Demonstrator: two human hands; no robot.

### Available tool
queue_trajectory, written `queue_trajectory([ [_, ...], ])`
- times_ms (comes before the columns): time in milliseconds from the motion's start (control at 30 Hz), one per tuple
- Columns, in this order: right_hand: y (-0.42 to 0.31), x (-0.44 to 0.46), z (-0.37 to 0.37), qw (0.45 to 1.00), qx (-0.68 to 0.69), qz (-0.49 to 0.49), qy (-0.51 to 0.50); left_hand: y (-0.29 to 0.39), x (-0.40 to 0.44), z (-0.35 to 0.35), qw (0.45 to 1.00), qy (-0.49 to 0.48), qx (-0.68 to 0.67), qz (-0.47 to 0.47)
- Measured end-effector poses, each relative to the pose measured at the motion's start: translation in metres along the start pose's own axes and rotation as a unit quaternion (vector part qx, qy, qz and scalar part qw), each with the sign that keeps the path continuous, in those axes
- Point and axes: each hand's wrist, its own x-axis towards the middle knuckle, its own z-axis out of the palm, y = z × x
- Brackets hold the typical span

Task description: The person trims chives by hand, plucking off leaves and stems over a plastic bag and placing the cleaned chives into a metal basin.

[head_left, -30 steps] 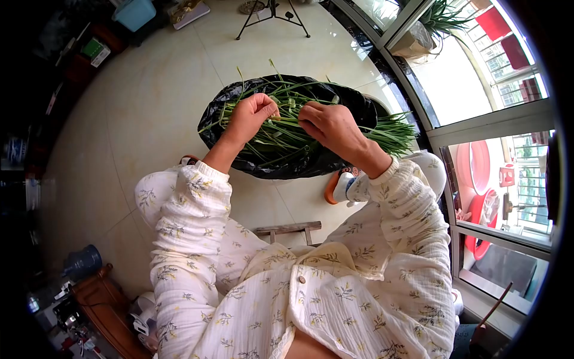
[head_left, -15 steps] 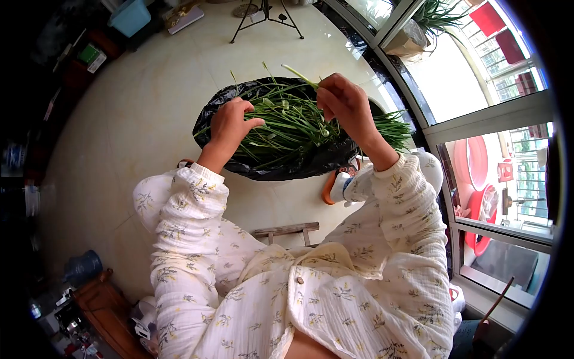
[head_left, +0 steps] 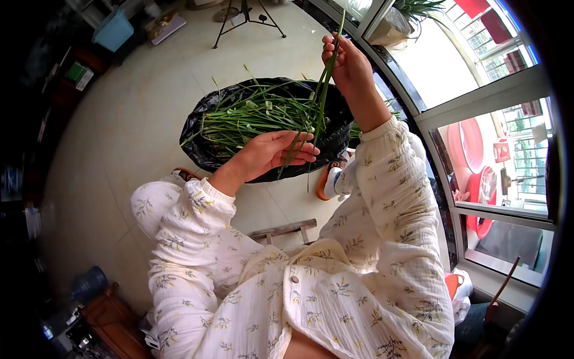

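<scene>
A few long green chives (head_left: 323, 96) hang from my right hand (head_left: 350, 66), which is raised beyond the bag's far right side with its fingers pinched around their upper part. Lower down, my left hand (head_left: 275, 149) is palm up with its fingers stretched out. The drooping leaf tips of the held chives cross those fingers, which are not closed on them. Behind the left hand, a heap of chives (head_left: 239, 116) lies in an open black plastic bag (head_left: 339, 110) on the floor. My left hand hides part of the heap.
A low wooden stool (head_left: 281, 230) stands between my knees. Beyond the bag are tripod legs (head_left: 245, 18) and a light blue bin (head_left: 112, 30). Framed glass panes run along the right. A blue bottle (head_left: 89, 283) lies at lower left.
My right hand has lifted up and away from the heap with chives in it. My left hand has come off the heap, moving right and nearer, and turned palm up. The view has shifted slightly.
</scene>
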Motion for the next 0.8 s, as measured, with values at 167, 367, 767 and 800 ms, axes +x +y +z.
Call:
queue_trajectory([
  [167,-0.016,0.014,-0.009,0.999,0.025,-0.022,0.034,-0.002,-0.005,-0.003,0.999,-0.021,-0.037,-0.018],
  [367,-0.024,0.017,-0.013,0.999,0.024,-0.026,0.032,-0.009,-0.009,-0.009,0.999,-0.037,-0.003,-0.032],
  [767,-0.023,0.017,-0.010,0.995,-0.001,-0.084,0.052,-0.008,-0.010,-0.006,0.997,0.032,0.064,-0.017],
  [800,-0.025,0.018,-0.012,0.994,0.002,-0.095,0.047,-0.009,-0.010,-0.007,0.997,0.045,0.063,-0.010],
])
